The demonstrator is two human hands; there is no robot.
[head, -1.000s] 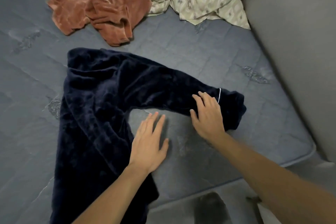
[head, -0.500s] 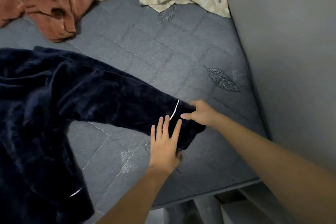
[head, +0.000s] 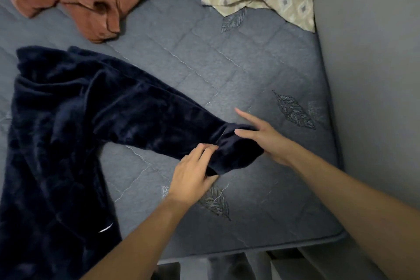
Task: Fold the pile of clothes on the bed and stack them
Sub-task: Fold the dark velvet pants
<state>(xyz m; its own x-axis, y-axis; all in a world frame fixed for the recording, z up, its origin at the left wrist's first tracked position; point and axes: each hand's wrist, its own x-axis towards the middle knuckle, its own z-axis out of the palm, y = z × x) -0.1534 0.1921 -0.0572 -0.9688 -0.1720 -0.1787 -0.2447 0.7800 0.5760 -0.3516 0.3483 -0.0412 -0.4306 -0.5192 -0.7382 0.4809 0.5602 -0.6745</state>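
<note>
Left hand (head: 193,171) pinching navy sleeve (head: 159,125) cuff, sleeve rightward; right hand (head: 261,137) spread.

Reached forward with both bare forearms from the lower edge of the view. Left hand (head: 194,171) lay palm down, fingers curled at the tips and pinching the cuff of the dark sleeve (head: 229,150), thumb pressed under the fabric. Right hand (head: 264,138) was held just beside it, to the right, fingers straight and spread, index finger pointing away and up, thumb touching the top of the same cuff. Wrists were near, not touching.
</note>
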